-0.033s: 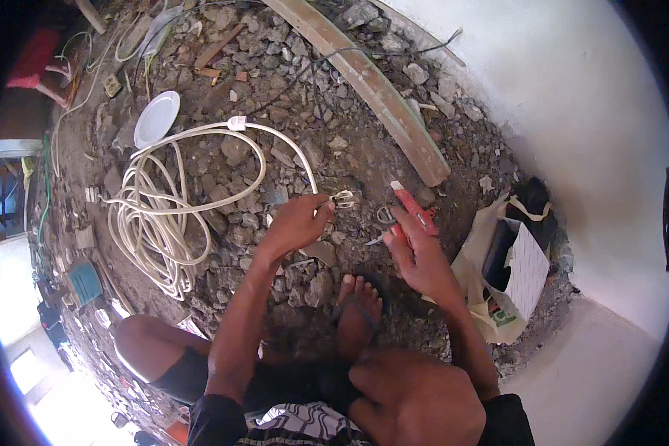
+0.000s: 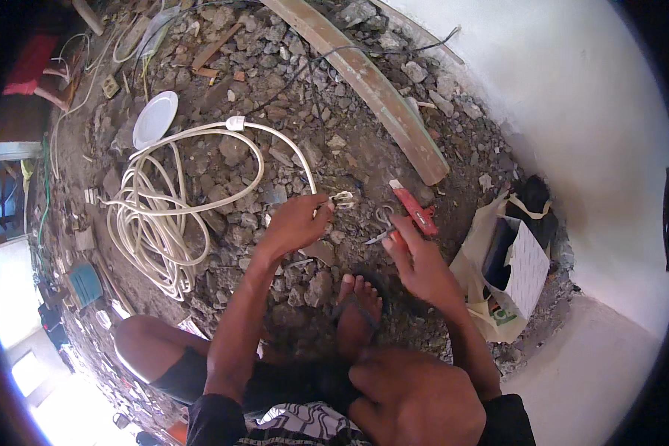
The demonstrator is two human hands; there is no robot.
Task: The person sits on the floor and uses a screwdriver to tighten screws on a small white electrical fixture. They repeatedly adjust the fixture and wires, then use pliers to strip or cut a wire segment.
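Observation:
My left hand (image 2: 296,223) is closed around the end of a thick white cable (image 2: 305,167), where pale looped wire ends (image 2: 342,199) stick out past the fingertips. To the right, my right hand (image 2: 422,260) pinches a small orange-handled tool (image 2: 398,240); its thin metal tip (image 2: 377,238) points left, and the palm hides the rest. Just beyond those fingers a red utility knife (image 2: 415,208) lies at a slant. Beside it is a grey metal ring (image 2: 384,214), partly hidden, so its kind is unclear.
The white cable's coil (image 2: 152,223) lies at left, near a white plate (image 2: 155,120). A wooden beam (image 2: 372,97) crosses the rubble at the back. A cream bag (image 2: 479,260) holding a white box stands by the right wall (image 2: 580,149). My sandalled foot (image 2: 359,305) is below my hands.
My right hand has drawn slightly back toward me, and more of the tool's thin metal tip shows. My left hand keeps its grip on the cable in the same place.

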